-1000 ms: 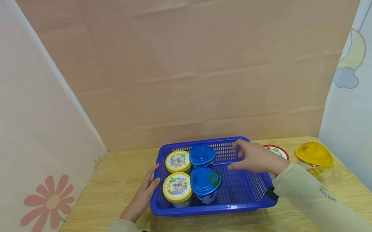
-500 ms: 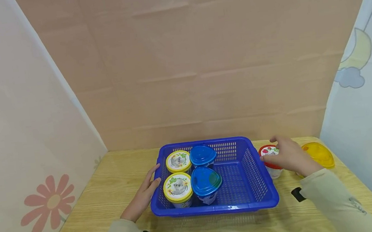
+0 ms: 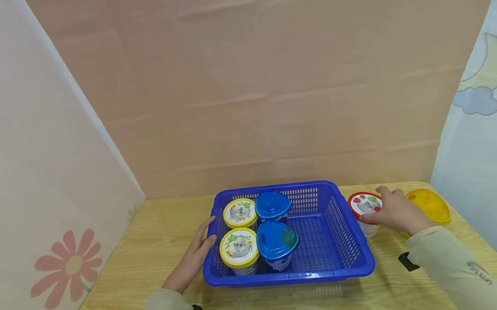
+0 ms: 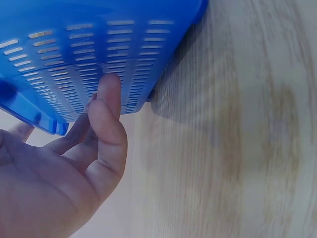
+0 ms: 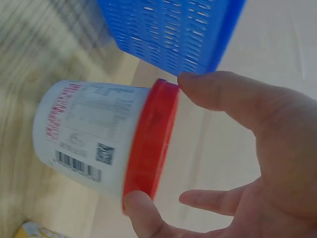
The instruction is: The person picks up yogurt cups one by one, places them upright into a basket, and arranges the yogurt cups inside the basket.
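My right hand [image 3: 397,211] is at a white tub with a red lid [image 3: 365,204], just right of the basket. In the right wrist view the thumb and a finger pinch opposite edges of the red lid [image 5: 151,144], while another finger sticks out free. The tub's side bears a barcode and printed text. My left hand [image 3: 191,260] rests against the left side of the blue plastic basket [image 3: 312,275], its fingertips [image 4: 110,89] at the slotted outer wall. Inside, on the left, stand two yellow-lidded tubs [image 3: 239,248] and two tubs with blue rounded-triangle lids [image 3: 277,239].
A tub with a yellow rounded-triangle lid [image 3: 430,205] stands farther right, partly behind my right hand. The wooden table [image 3: 128,273] meets a brown backdrop [image 3: 264,96] at the back and patterned side panels [image 3: 56,147].
My right hand has gone from over the basket's right part to the red-lidded tub and taken its lid edge between thumb and finger. My left hand has stayed at the basket.
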### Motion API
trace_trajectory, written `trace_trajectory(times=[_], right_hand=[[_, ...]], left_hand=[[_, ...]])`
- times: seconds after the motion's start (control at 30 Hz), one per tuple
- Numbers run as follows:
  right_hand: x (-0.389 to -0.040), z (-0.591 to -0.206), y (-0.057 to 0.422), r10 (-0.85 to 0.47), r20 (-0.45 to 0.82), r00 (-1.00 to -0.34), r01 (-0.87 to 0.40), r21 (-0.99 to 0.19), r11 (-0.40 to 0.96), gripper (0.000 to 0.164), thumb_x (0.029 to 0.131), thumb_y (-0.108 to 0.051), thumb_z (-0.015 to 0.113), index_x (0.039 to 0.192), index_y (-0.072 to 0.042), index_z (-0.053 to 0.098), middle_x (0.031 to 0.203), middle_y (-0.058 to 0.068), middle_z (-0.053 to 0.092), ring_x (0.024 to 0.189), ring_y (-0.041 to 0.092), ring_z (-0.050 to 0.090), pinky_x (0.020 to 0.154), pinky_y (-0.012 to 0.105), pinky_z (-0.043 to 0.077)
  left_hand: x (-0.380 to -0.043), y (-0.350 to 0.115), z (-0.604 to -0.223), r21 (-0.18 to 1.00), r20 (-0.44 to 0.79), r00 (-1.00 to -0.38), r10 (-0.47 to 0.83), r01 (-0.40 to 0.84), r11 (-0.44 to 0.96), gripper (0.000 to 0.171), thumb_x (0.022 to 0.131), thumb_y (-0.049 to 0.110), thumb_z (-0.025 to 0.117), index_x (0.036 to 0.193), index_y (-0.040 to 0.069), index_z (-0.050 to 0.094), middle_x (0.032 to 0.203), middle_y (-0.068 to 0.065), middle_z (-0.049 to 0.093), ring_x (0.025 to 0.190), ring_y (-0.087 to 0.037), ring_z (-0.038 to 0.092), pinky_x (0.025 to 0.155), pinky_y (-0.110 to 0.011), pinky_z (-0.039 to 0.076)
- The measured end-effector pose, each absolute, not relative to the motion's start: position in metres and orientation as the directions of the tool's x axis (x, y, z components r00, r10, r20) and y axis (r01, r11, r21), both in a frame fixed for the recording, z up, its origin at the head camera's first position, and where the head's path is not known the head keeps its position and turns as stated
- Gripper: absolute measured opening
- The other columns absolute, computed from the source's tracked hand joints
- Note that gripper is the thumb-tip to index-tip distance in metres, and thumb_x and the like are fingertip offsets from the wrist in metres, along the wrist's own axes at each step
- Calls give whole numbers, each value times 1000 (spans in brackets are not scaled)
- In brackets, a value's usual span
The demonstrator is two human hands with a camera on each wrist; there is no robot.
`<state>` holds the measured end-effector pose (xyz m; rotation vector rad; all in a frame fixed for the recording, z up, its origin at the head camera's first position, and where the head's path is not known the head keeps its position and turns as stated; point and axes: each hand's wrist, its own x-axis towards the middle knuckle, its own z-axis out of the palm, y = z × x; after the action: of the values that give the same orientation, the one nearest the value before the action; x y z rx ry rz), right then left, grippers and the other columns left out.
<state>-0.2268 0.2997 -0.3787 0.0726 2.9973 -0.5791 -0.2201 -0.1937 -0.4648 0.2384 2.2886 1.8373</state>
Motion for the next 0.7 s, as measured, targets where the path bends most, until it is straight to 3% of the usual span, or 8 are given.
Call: trace_trajectory(times=[0.27,0.7], right_hand=[[-235,-389,302,41,-121,-992,82,-357,931,109,80,-56,75,142,16,23,114,43,44,95,48,54,78,59,52],[-241,-400,302,26,-123,-992,68,-350,934,108,82,-51,74,135,28,21,116,46,47,96,49,56,85,60,51]], left_hand=[[-219,-192,-463,973,-52,-965,256,9,230,52,105,46,45,153,47,25,158,-12,33,139,-37,41,106,-53,44],[-217,-193,-462,973,-55,-966,253,5,231,52,106,46,44,154,46,24,156,-15,36,136,-36,45,102,-50,47]])
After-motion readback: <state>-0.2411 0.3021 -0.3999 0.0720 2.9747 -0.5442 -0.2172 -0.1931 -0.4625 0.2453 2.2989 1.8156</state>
